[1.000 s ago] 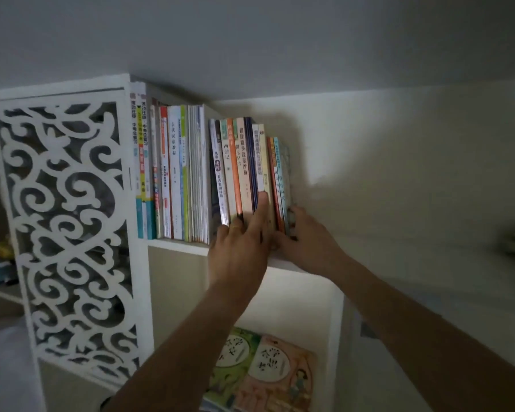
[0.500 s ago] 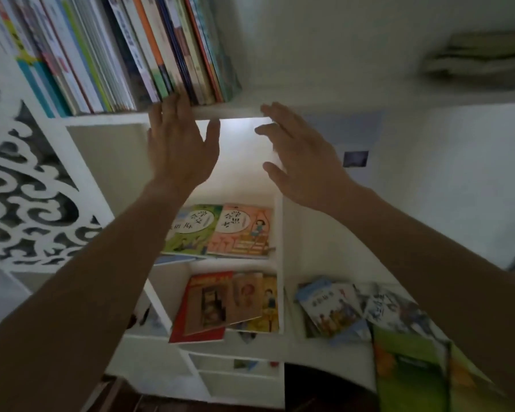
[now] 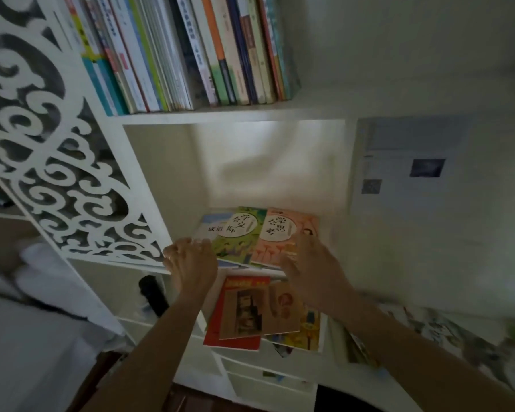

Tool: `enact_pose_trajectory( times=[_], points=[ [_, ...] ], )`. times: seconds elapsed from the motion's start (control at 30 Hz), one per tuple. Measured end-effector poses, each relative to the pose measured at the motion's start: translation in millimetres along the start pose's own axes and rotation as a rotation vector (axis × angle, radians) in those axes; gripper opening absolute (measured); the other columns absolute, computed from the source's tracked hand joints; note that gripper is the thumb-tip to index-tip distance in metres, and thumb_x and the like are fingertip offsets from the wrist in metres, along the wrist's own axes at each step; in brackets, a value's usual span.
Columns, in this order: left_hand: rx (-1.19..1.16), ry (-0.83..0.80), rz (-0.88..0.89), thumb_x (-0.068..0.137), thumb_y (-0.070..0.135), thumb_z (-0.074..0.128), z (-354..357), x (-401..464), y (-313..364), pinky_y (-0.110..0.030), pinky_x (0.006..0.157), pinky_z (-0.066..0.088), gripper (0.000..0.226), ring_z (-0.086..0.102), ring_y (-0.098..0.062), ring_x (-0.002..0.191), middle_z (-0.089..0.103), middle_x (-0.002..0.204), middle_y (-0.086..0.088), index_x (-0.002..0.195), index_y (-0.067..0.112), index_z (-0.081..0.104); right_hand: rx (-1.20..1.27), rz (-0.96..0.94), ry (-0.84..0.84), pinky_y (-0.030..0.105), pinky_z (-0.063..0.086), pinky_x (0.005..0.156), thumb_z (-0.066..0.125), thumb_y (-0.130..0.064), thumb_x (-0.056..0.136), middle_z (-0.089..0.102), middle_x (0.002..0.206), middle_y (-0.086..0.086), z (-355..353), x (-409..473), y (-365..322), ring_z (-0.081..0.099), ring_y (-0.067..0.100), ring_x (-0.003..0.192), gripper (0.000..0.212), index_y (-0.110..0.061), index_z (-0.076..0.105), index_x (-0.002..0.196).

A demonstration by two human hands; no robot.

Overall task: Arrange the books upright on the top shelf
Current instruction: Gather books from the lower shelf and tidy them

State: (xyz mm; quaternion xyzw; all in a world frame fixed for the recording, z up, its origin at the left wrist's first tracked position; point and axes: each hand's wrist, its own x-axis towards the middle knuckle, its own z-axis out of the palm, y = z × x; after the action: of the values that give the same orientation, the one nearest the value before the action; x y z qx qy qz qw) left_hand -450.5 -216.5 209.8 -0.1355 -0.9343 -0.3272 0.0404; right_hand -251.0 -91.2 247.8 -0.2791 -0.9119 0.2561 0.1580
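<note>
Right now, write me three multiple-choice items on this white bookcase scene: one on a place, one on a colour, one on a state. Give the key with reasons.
1. Where do the green-covered book and the peach-pink-covered book lie?
A. Flat in the compartment under the top shelf
B. Upright on the top shelf
C. On the floor

2. What colour is the cover of the large book one compartment lower?
A. Blue
B. Red
C. Black

3. How do the books in the row on the white top shelf stand?
A. Stacked flat
B. Open, face down
C. On end, spines outward

Key: 1 A, both covers face up beneath the shelf board, where the left hand and right hand reach. 2 B, red shows along its left and lower edges. 3 C, the spines run side by side.
</note>
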Motion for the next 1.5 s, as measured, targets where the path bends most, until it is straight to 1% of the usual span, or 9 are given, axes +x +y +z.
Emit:
enact_pose_trajectory(
  times=[0.2,0.33,0.4,0.53,0.83,0.97,1.13,1.3,1.5],
  points=[
    [-0.381,-0.126,-0.366,0.093,0.044,0.060,14,38,-18,-0.041,0.093,0.045,0.067,0.049,-0.043,0.121,0.044,0.141,-0.026,0.137,-0.004,0.046,-0.157,0.390,0.025,0.050,0.043,0.106,0.045,-0.053,0.096,0.043,0.144,0.025,49,65,10,0.046,0.042,0.129,0.074,-0.001,0.033,0.147],
    [-0.571,-0.160,-0.414,0.092,0.013,0.056,17,38,-24,-0.031,0.057,0.038,0.017,0.052,-0.027,0.068,0.063,0.086,-0.020,0.094,-0.001,0.064,-0.305,0.453,0.108,0.043,0.045,0.099,0.050,-0.065,0.089,0.056,0.127,0.026,67,69,18,0.054,0.039,0.116,0.082,0.003,0.048,0.134],
    [-0.624,-0.238,-0.411,0.093,0.002,0.055,15,42,-18,-0.034,0.064,0.045,0.018,0.053,-0.026,0.071,0.058,0.077,-0.014,0.077,0.008,0.061,-0.299,0.474,0.092,0.042,0.043,0.101,0.053,-0.071,0.086,0.052,0.129,0.022,65,73,17,0.051,0.039,0.118,0.083,-0.004,0.045,0.133],
    [-0.904,-0.322,-0.545,0.104,0.019,0.054,14,58,-9,-0.030,0.071,0.057,0.020,0.067,-0.016,0.069,0.070,0.104,-0.018,0.112,0.006,0.066,-0.085,0.454,-0.022,0.044,0.037,0.104,0.068,-0.073,0.074,0.041,0.135,0.018,46,85,16,0.040,0.038,0.126,0.093,-0.018,0.037,0.142],
    [-0.844,-0.742,-0.217,0.073,0.006,0.072,-1,69,-10,-0.039,0.073,0.061,0.043,0.074,-0.036,0.093,0.074,0.110,-0.023,0.114,-0.002,0.065,0.012,0.413,0.095,0.042,0.039,0.102,0.070,-0.079,0.061,0.052,0.129,0.009,68,88,5,0.045,0.031,0.120,0.096,-0.019,0.046,0.133],
    [-0.951,-0.709,-0.375,0.094,0.011,0.062,-3,62,-14,-0.035,0.064,0.062,0.013,0.074,-0.033,0.077,0.075,0.093,-0.019,0.098,0.000,0.069,-0.046,0.280,0.057,0.039,0.035,0.102,0.063,-0.073,0.075,0.053,0.131,0.007,81,91,-10,0.041,0.031,0.124,0.078,-0.016,0.050,0.127],
    [-0.892,-0.658,-0.286,0.074,0.015,0.087,11,47,-20,-0.055,0.089,0.060,0.051,0.076,-0.036,0.096,0.076,0.112,-0.017,0.121,0.009,0.067,-0.061,0.150,-0.084,0.044,0.032,0.109,0.034,-0.078,0.071,0.054,0.131,0.005,97,95,-27,0.044,0.031,0.127,0.086,-0.020,0.048,0.133],
    [-1.002,-0.695,-0.302,0.075,0.007,0.087,-1,34,-43,-0.066,0.094,0.054,0.058,0.072,-0.045,0.103,0.072,0.116,-0.024,0.127,0.008,0.060,-0.069,0.249,0.054,0.045,0.041,0.105,0.051,-0.054,0.092,0.050,0.135,0.009,66,97,3,0.039,0.033,0.132,0.055,-0.018,0.050,0.133],
    [-1.148,-0.726,-0.380,0.087,0.006,0.075,-6,0,-87,-0.068,0.094,0.052,0.054,0.064,-0.054,0.113,0.065,0.126,-0.031,0.136,0.005,0.054,-0.378,-0.142,-0.408,0.052,0.033,0.117,0.066,-0.064,0.077,0.025,0.160,0.003,42,80,38,0.021,0.031,0.149,0.090,-0.032,0.027,0.151]
  ],
)
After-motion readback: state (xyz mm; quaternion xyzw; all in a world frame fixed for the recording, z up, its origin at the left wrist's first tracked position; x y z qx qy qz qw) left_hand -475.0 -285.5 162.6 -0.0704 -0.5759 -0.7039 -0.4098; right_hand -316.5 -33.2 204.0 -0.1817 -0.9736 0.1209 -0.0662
